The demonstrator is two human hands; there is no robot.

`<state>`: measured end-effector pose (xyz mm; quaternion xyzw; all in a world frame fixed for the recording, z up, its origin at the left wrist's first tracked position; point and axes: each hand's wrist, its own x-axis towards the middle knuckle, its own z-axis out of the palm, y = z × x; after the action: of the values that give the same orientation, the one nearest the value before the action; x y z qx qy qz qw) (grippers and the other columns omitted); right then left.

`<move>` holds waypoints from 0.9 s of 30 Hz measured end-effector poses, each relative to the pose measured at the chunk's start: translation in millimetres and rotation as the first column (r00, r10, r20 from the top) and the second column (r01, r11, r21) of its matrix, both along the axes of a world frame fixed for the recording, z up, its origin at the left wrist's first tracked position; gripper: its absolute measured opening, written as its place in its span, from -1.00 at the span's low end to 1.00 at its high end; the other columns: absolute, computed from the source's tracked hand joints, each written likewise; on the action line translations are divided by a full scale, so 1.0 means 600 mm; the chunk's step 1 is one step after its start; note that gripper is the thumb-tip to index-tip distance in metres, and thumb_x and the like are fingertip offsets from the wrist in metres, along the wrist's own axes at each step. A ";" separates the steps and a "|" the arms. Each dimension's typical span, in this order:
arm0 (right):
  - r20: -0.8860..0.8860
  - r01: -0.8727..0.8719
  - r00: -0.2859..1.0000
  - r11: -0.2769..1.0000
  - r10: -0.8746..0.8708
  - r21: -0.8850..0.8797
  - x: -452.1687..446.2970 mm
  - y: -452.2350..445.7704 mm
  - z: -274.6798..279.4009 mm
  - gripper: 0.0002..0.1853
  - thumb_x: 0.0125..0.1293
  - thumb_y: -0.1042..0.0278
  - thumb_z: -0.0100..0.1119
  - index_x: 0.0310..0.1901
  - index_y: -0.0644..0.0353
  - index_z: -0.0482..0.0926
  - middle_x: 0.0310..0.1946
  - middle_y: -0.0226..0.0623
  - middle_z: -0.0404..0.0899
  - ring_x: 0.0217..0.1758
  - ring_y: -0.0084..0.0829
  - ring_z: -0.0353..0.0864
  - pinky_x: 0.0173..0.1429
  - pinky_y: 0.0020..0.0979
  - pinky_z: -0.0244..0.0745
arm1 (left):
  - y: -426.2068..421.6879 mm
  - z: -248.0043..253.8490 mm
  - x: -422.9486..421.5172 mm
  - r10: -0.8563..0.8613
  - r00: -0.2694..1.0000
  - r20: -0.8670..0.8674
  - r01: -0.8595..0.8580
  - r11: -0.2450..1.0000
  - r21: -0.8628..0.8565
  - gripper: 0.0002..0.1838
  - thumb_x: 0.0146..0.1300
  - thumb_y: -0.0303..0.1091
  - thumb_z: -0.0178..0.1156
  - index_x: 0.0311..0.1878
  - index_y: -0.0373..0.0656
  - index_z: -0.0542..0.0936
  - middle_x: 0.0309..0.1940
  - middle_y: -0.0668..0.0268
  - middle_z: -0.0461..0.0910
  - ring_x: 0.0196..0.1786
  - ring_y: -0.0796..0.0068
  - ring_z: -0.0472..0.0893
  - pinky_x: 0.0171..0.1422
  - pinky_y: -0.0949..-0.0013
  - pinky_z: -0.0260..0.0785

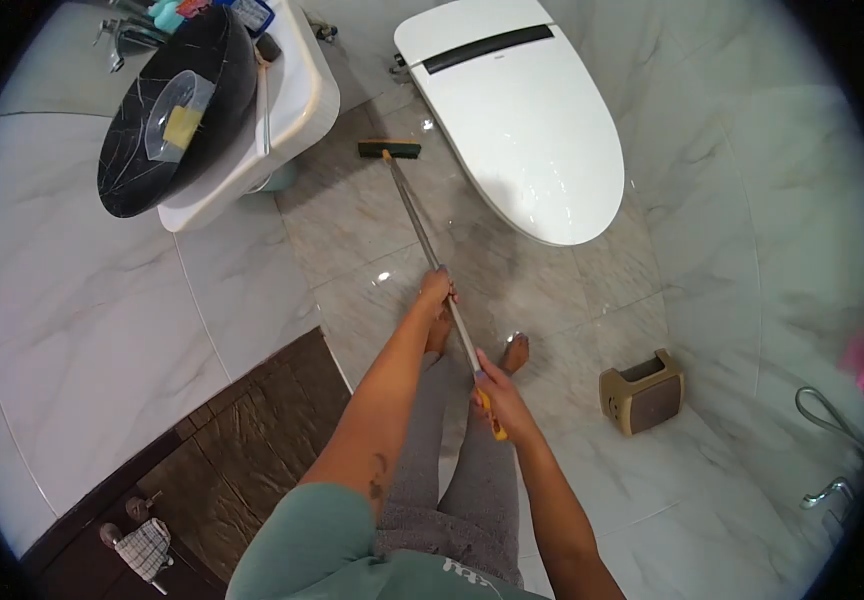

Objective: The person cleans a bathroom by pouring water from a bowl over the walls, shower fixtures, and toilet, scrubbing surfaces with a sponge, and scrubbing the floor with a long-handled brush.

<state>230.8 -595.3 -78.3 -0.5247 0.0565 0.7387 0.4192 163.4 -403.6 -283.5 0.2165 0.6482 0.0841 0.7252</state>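
A long-handled floor brush (414,215) slants across the middle of the head view. Its dark green and yellow head (402,150) rests on the tiled floor between the sink and the toilet. My left hand (438,287) is wrapped around the metal pole about halfway down. Lower on the pole, my right hand (500,398) grips it just by the yellow end of the handle (492,420). Both hands are closed. My bare feet stand on the floor beneath the pole.
A white toilet (542,130) with its lid down stands ahead. At upper left, a white sink (302,100) bears a black basin (132,150) with a clear container (167,105). A beige-brown stool (642,392) sits to the right, a brown door (242,440) to the left.
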 end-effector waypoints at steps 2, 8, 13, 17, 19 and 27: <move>-0.072 0.019 0.997 0.995 -0.026 -0.101 0.006 0.002 -0.002 -0.41 0.32 0.40 -0.23 0.37 -0.17 -0.05 -0.63 -0.45 0.29 -0.75 -0.65 0.23 -0.75 -0.60 0.16 | -0.016 -0.045 -0.020 -0.071 0.994 0.081 0.082 0.986 -0.144 -0.72 0.30 -0.21 -0.14 -0.32 -0.26 0.34 -0.69 0.27 0.33 -0.70 0.37 0.38 -0.66 0.34 0.26; -0.148 0.041 0.985 0.958 -0.085 -0.283 -0.071 -0.230 0.100 -0.48 0.29 0.44 -0.20 0.30 -0.01 0.08 -0.67 -0.51 0.23 -0.73 -0.64 0.20 -0.69 -0.61 0.14 | -0.260 0.120 -0.061 -0.313 0.920 -0.238 0.268 0.942 -0.203 -0.70 0.31 -0.23 -0.18 -0.22 -0.30 0.39 -0.62 0.26 0.45 -0.61 0.40 0.46 -0.65 0.32 0.25; -0.157 -0.060 0.987 0.958 0.016 -0.282 -0.039 -0.182 0.182 -0.64 0.31 0.40 -0.18 0.15 0.13 0.23 -0.67 -0.52 0.23 -0.69 -0.67 0.22 -0.64 -0.63 0.16 | -0.271 0.175 -0.072 0.229 0.973 0.035 -0.215 0.947 -0.241 -0.71 0.28 -0.14 -0.06 -0.43 -0.16 0.35 -0.73 0.45 0.11 -0.73 0.44 0.25 -0.69 0.35 0.17; -0.099 -0.066 0.993 0.997 0.061 -0.048 -0.025 -0.073 0.113 -0.52 0.33 0.36 -0.11 0.27 0.13 0.11 -0.63 -0.49 0.25 -0.67 -0.65 0.27 -0.71 -0.60 0.19 | -0.095 0.159 -0.047 0.186 0.982 0.012 -0.186 0.982 -0.019 -0.80 0.29 -0.24 -0.07 -0.37 -0.14 0.29 -0.73 0.37 0.24 -0.80 0.48 0.26 -0.77 0.39 0.18; -0.095 0.058 0.994 0.997 -0.053 0.047 -0.006 0.040 0.068 -0.39 0.31 0.34 -0.10 0.36 0.03 -0.04 -0.51 -0.43 0.31 -0.66 -0.64 0.28 -0.70 -0.61 0.21 | 0.030 0.174 -0.015 0.036 0.998 -0.056 -0.026 0.985 0.172 -0.79 0.28 -0.27 -0.07 -0.39 -0.20 0.27 -0.78 0.32 0.22 -0.77 0.45 0.30 -0.73 0.34 0.24; -0.319 0.330 0.878 0.934 -0.357 -0.137 -0.007 0.100 -0.087 -0.38 0.28 0.41 -0.07 0.35 -0.11 0.01 -0.57 -0.48 0.31 -0.73 -0.64 0.25 -0.74 -0.59 0.16 | 0.095 -0.091 0.012 -0.312 0.864 -0.396 0.400 0.903 0.160 -0.67 0.29 -0.21 -0.13 -0.40 -0.31 0.42 -0.55 0.10 0.45 -0.57 0.19 0.52 -0.59 0.18 0.32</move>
<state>226.4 -535.2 -130.7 -0.3875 0.2490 0.7288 0.5067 170.8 -346.3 -337.9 0.4297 0.7039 -0.0166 0.5654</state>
